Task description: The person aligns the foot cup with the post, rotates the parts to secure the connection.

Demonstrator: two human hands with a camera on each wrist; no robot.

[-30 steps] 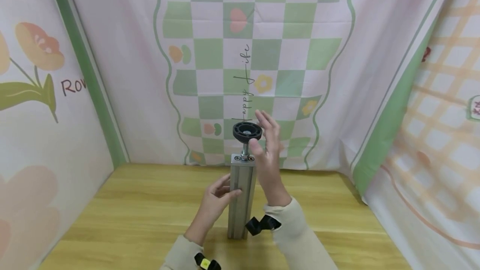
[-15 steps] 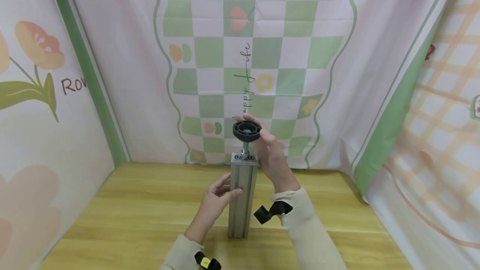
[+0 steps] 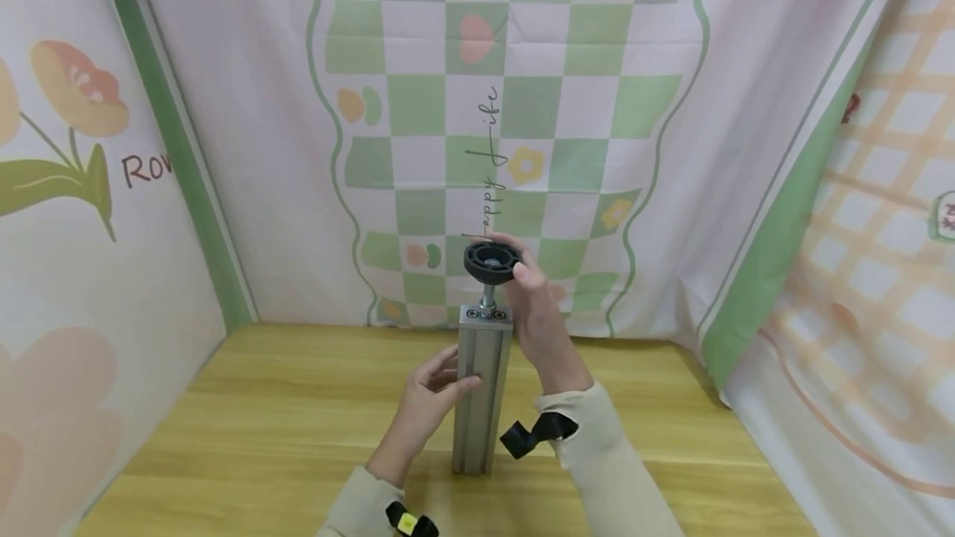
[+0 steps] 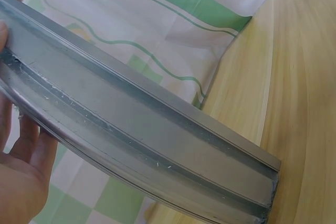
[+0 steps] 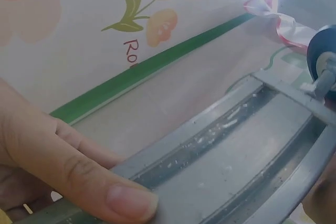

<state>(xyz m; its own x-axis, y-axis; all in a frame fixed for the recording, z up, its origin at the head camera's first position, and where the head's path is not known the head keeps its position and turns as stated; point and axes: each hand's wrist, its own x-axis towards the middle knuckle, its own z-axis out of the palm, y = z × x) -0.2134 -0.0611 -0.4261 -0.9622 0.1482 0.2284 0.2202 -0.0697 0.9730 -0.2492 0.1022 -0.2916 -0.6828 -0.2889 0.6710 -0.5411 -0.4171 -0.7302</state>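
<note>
A silver aluminium profile stands upright on the table, with a plate and two bolts at its top end. From that plate rises a threaded stud carrying a round black levelling foot, cup side up. My left hand grips the profile at mid-height, thumb across its near face. Around the right rim of the foot curls my right hand, thumb in front and fingers behind. In the right wrist view the left thumb presses on the grooved face, which bears pale shavings.
The wood-grain table stretches around the profile. Printed cloth hangs behind it, with a green checked back curtain and side panels. Black straps sit on both wrists over light sleeves.
My right hand has gone from spread fingers beside the foot to fingers and thumb closed around its right rim. My left hand and the profile stay where they were.
</note>
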